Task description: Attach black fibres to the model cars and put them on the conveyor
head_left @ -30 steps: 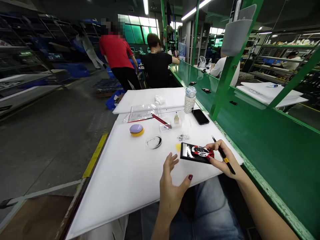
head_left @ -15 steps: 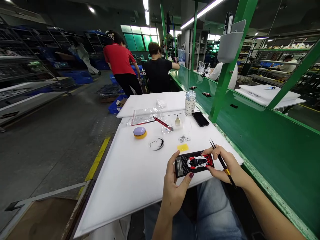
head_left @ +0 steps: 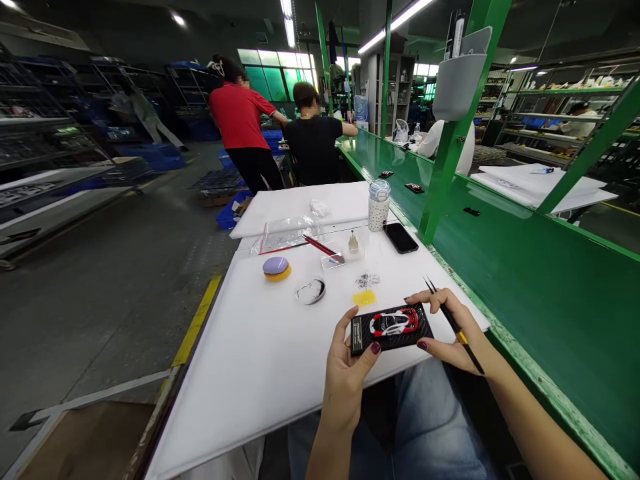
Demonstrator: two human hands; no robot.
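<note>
A black card with a small red and white toy car (head_left: 391,327) on it is held between both my hands just above the white table (head_left: 260,360). My left hand (head_left: 346,367) pinches its left end with thumb and fingers. My right hand (head_left: 449,333) grips its right end and also carries black tweezers (head_left: 453,323), which point up and away along the hand.
On the table lie a yellow sticky pad (head_left: 365,297), a round dish (head_left: 311,291), a purple and yellow sponge (head_left: 276,268), red tools, plastic bags, a dotted bottle (head_left: 379,205) and a phone (head_left: 401,237). A green conveyor (head_left: 500,267) runs along the right. Other people work ahead.
My left hand went from open beside the card to gripping its left end. The card has been lifted off the table and turned flat toward me, held by both hands.
</note>
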